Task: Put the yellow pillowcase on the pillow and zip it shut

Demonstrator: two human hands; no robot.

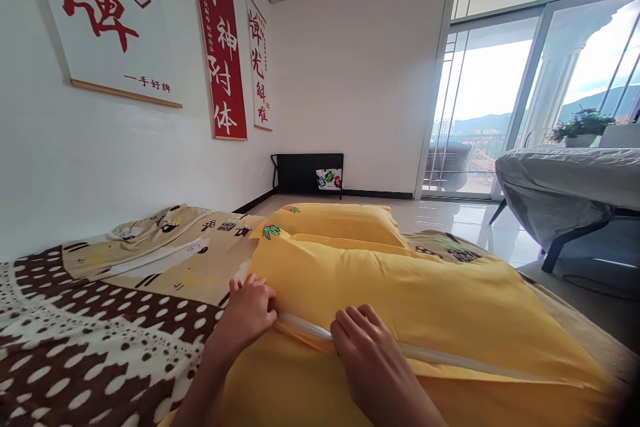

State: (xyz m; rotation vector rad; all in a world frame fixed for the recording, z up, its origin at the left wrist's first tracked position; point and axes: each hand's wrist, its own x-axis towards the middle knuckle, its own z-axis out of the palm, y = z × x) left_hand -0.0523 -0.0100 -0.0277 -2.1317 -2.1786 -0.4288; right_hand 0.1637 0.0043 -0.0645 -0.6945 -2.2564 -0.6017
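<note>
A yellow pillow (pixel 430 300) lies across the bedding in front of me, its long near side facing me. Along that side the pillowcase edge parts, and a whitish strip (pixel 450 355) shows in the gap; whether it is a zipper or the inner pillow I cannot tell. My left hand (pixel 250 307) is closed on the pillowcase's edge near its left end. To the right of it, my right hand (pixel 364 340) has its fingers curled over the same edge, fingertips partly hidden. More yellow cloth (pixel 285 380) spreads below both hands. Behind lies a second yellow pillow (pixel 345 220) with a printed green leaf.
A brown and cream patterned blanket (pixel 150 260) spreads to the left and under the pillows. A black folded panel (pixel 300 172) leans at the back wall. On the right stands a table with a plastic cover (pixel 565 180), a potted plant (pixel 583 127) on it, near glass doors (pixel 480 100).
</note>
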